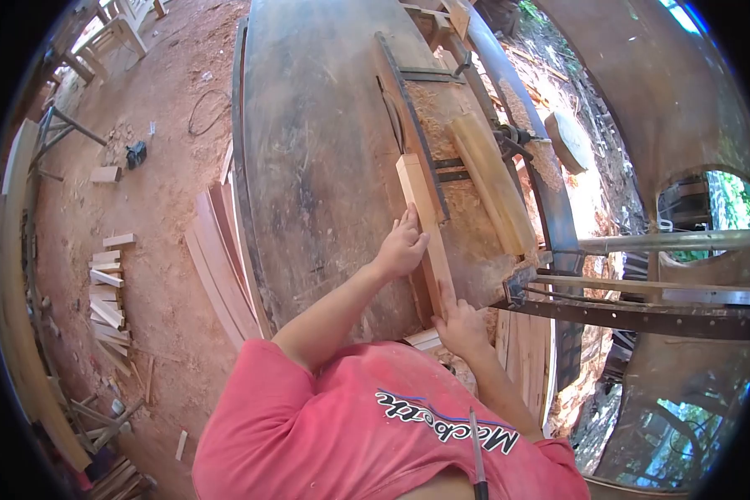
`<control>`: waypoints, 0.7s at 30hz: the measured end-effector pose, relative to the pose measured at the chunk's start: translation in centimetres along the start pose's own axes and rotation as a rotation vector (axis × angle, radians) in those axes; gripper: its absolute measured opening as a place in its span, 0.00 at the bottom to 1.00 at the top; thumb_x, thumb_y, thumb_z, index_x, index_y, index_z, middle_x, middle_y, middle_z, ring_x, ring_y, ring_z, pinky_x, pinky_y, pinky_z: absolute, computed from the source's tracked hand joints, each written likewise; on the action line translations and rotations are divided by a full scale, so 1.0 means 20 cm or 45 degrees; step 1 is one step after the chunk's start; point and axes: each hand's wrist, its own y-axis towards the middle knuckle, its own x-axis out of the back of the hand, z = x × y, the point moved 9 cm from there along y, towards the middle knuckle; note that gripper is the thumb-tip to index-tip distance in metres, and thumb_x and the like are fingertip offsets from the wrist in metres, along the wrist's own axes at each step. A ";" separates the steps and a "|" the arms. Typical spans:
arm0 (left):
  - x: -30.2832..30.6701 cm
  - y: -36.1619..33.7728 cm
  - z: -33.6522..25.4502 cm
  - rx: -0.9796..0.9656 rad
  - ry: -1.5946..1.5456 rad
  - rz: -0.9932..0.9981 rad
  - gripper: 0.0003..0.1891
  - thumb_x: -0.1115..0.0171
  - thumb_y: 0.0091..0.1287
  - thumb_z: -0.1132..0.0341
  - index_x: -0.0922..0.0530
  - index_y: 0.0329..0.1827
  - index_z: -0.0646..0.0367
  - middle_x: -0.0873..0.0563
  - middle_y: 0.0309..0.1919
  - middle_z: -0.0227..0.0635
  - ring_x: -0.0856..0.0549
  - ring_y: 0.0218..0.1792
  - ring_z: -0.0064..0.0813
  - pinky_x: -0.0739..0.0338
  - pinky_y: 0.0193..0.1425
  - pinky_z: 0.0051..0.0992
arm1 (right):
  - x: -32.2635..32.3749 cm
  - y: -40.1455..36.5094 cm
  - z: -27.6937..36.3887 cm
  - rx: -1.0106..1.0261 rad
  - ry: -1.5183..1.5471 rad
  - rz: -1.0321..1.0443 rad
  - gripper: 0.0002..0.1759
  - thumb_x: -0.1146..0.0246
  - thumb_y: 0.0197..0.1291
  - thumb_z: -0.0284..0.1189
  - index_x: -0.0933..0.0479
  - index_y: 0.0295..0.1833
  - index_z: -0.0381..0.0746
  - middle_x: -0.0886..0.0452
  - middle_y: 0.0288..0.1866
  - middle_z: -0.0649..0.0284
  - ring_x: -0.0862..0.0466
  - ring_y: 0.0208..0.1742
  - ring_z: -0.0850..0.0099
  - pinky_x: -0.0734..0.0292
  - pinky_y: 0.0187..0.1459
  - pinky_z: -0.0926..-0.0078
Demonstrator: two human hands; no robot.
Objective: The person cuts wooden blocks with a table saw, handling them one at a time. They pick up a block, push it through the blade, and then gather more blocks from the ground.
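wood piece: underside hidden | tabletop: cut by top edge

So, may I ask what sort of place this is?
Probably a woodworking workshop: a squared wooden bar lies on a broad worktable, apparent sawdust is scattered nearby, and cut wood pieces lie on the ground.

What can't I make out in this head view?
Head view:
Pale rectangular wooden bar: underside, hidden by the bar itself.
Left hand: palm, hidden by its own back.
Black lump on reddish dirt ground: too small to identify.
Pale wooden frame, upper left: cut off by the picture's edge.
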 end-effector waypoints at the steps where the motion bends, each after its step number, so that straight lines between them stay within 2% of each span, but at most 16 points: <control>1: 0.00 0.01 -0.03 -0.119 0.198 -0.047 0.24 0.48 0.74 0.60 0.18 0.32 0.77 0.51 0.79 0.63 0.36 0.74 0.60 0.43 0.79 0.47 | -0.01 0.01 -0.01 -0.013 -0.031 0.018 0.47 0.35 0.61 0.35 0.49 0.82 0.45 0.21 0.37 0.41 0.19 0.39 0.41 0.24 0.43 0.46; 5: -0.01 0.04 0.00 -0.016 0.019 -0.002 0.21 0.47 0.73 0.62 0.17 0.32 0.76 0.51 0.77 0.70 0.43 0.77 0.59 0.50 0.80 0.53 | -0.02 0.08 0.00 0.033 -0.039 0.030 0.46 0.36 0.61 0.35 0.49 0.82 0.44 0.21 0.36 0.40 0.19 0.38 0.40 0.24 0.42 0.44; 7: 0.01 0.05 -0.02 -0.123 0.107 -0.127 0.22 0.46 0.74 0.61 0.19 0.29 0.74 0.54 0.79 0.62 0.35 0.72 0.66 0.46 0.80 0.47 | 0.02 0.11 0.02 0.017 0.022 -0.003 0.46 0.36 0.61 0.34 0.49 0.82 0.43 0.21 0.34 0.39 0.20 0.37 0.38 0.25 0.42 0.42; 8: 0.01 0.06 -0.01 -0.113 0.099 -0.138 0.22 0.46 0.74 0.61 0.19 0.29 0.74 0.54 0.79 0.62 0.35 0.72 0.66 0.46 0.80 0.47 | 0.01 0.12 0.03 0.025 0.014 0.009 0.46 0.36 0.61 0.34 0.49 0.82 0.43 0.21 0.34 0.39 0.20 0.37 0.38 0.25 0.42 0.42; 13: 0.02 0.10 -0.04 -0.232 0.181 -0.140 0.19 0.45 0.71 0.64 0.19 0.28 0.74 0.55 0.76 0.73 0.37 0.73 0.65 0.43 0.79 0.52 | 0.00 0.17 0.01 0.029 0.009 -0.012 0.45 0.37 0.61 0.32 0.49 0.82 0.43 0.21 0.34 0.38 0.20 0.38 0.38 0.25 0.43 0.42; 17: 0.03 0.11 -0.03 -0.281 0.195 -0.163 0.18 0.45 0.70 0.66 0.19 0.28 0.74 0.55 0.75 0.76 0.40 0.75 0.64 0.43 0.78 0.54 | 0.00 0.19 0.01 -0.008 0.001 0.033 0.45 0.37 0.60 0.32 0.49 0.82 0.42 0.21 0.35 0.38 0.20 0.39 0.39 0.25 0.44 0.44; 19: 0.04 0.11 -0.04 -0.300 0.197 -0.179 0.17 0.44 0.70 0.67 0.19 0.27 0.74 0.55 0.75 0.77 0.43 0.76 0.65 0.42 0.78 0.54 | 0.01 0.20 0.01 0.038 0.040 -0.009 0.47 0.36 0.61 0.35 0.51 0.83 0.47 0.22 0.35 0.38 0.19 0.36 0.38 0.24 0.42 0.42; 21: 0.04 0.12 -0.05 -0.301 0.196 -0.177 0.17 0.44 0.70 0.67 0.19 0.28 0.74 0.54 0.75 0.78 0.44 0.76 0.66 0.42 0.78 0.54 | 0.00 0.20 0.00 0.044 0.038 -0.016 0.47 0.36 0.61 0.35 0.51 0.83 0.47 0.22 0.34 0.38 0.20 0.36 0.38 0.24 0.42 0.42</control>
